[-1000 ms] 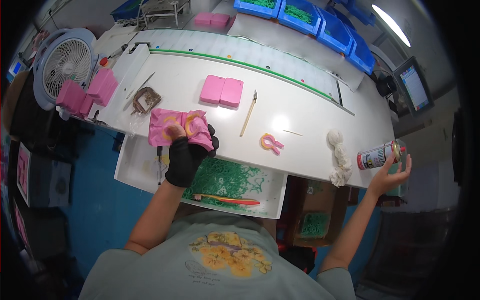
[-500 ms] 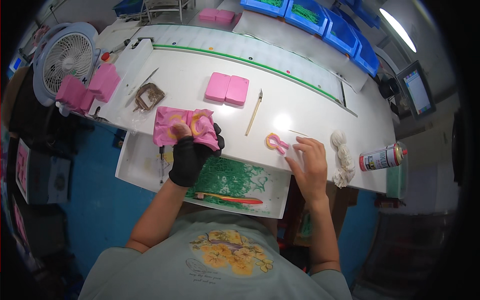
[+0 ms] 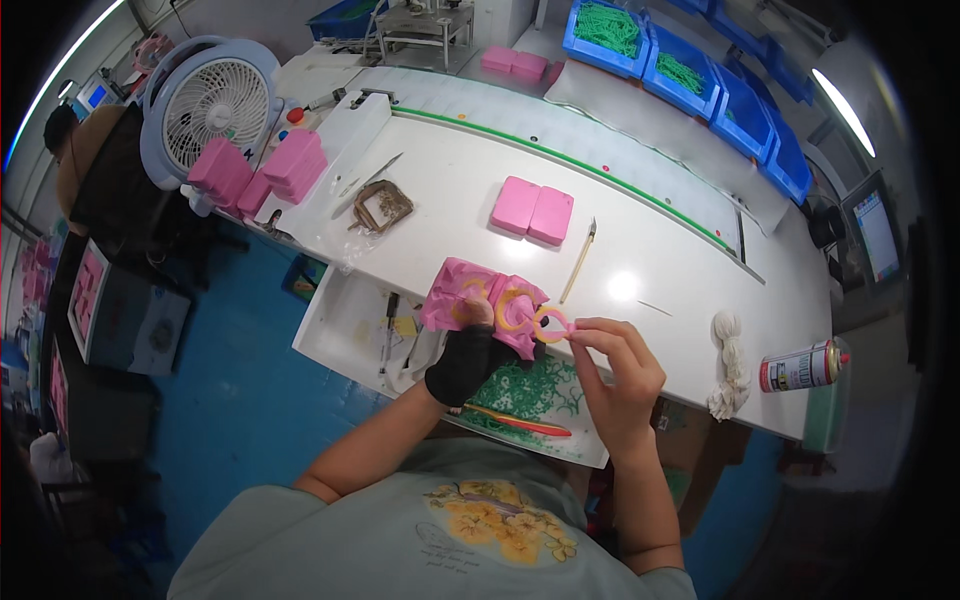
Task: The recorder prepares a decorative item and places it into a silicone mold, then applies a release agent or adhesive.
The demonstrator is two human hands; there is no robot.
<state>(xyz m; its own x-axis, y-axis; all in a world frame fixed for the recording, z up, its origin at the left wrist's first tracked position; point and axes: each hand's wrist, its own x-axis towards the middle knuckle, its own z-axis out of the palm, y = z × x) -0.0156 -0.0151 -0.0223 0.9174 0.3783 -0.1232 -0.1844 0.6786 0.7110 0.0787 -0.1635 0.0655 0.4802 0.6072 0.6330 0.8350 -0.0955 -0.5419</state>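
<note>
My left hand point(image 3: 466, 362), in a black glove with bare fingertips, grips an opened pink rubber mould point(image 3: 448, 283) over the table's front edge. Curved yellow-lined hollows show in the mould's two halves, and my thumb presses on its left half. Between the thumb and fingers of my right hand point(image 3: 622, 385) is a small pink-and-yellow loop-shaped piece point(image 3: 546, 337), pinched by its narrow pink end. The loop sits right at the mould's right edge; I cannot tell whether they touch. Behind the mould, a closed pair of pink mould blocks point(image 3: 532, 209) lies on the white table.
A knife with a wooden handle point(image 3: 578, 262) and a thin stick point(image 3: 655, 308) lie on the table point(image 3: 440, 175). White yarn point(image 3: 729, 365) and a spray can point(image 3: 800, 368) are at right. Below, an open drawer point(image 3: 335, 335) holds green scraps and a red-yellow brush point(image 3: 520, 421). A fan point(image 3: 218, 112) stands left.
My right hand has taken the loop-shaped piece off the table and brought it left to the mould. My left hand still holds the mould. The whole view has shifted.
</note>
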